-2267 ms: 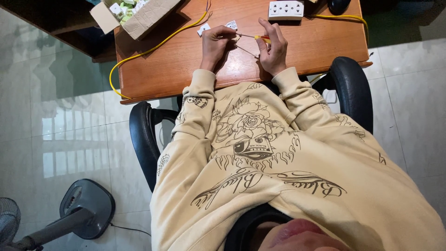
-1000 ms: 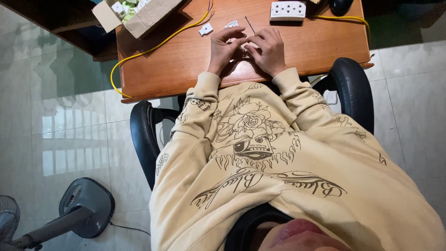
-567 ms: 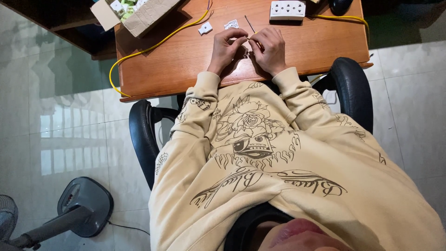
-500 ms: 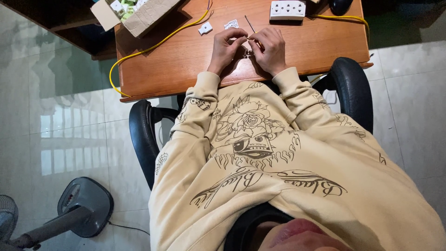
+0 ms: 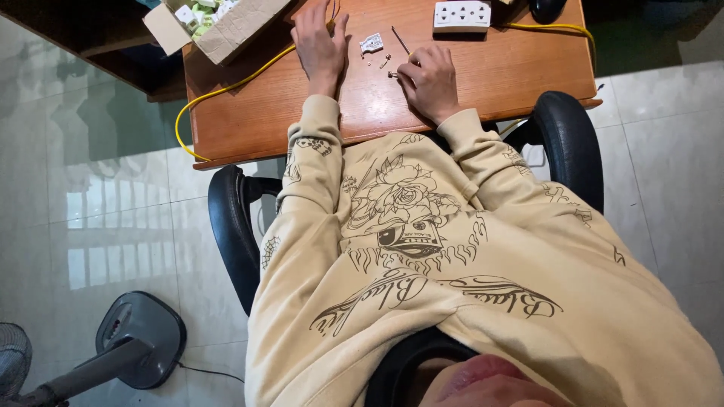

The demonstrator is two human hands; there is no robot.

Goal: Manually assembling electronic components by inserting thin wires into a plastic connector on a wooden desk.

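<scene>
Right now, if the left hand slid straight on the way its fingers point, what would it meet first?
The left hand lies flat, fingers pointing toward the desk's far edge. The yellow cable by its fingertips looks first in line, though depth is unclear.

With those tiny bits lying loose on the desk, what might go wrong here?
The small screws lie loose between the hands; a brush from the right hand might roll them off the desk onto the floor. The left hand reaches out by the yellow cable, which hangs over the desk edge; a snag there may drag things. The thin screwdriver lies free and may roll.
</scene>
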